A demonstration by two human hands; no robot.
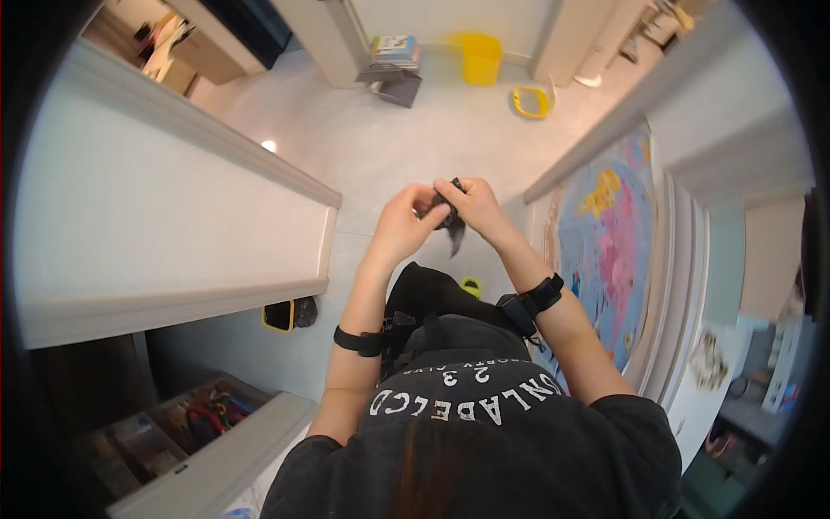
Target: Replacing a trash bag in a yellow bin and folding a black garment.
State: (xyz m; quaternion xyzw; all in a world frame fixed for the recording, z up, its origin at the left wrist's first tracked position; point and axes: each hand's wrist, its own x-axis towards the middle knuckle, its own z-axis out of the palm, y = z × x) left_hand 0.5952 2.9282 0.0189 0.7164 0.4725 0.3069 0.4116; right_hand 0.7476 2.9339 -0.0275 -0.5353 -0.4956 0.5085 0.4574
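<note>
A crumpled black plastic bag (454, 224) is held in front of me between both hands, one loose end hanging down. My left hand (418, 217) pinches it from the left with thumb and fingers. On its upper right part, my right hand (470, 198) has its thumb and fingers closed. The two hands are close together above the pale floor. Beyond them on the floor stands a yellow bin (482, 60), and a separate yellow rim (531, 102) lies to its right.
Stacked books (397, 48) and a grey box (400, 87) sit by the far wall. White walls flank me, a colourful map (606, 246) on the right one. At lower left are an open drawer (214, 447) and a yellow-rimmed bin (279, 316).
</note>
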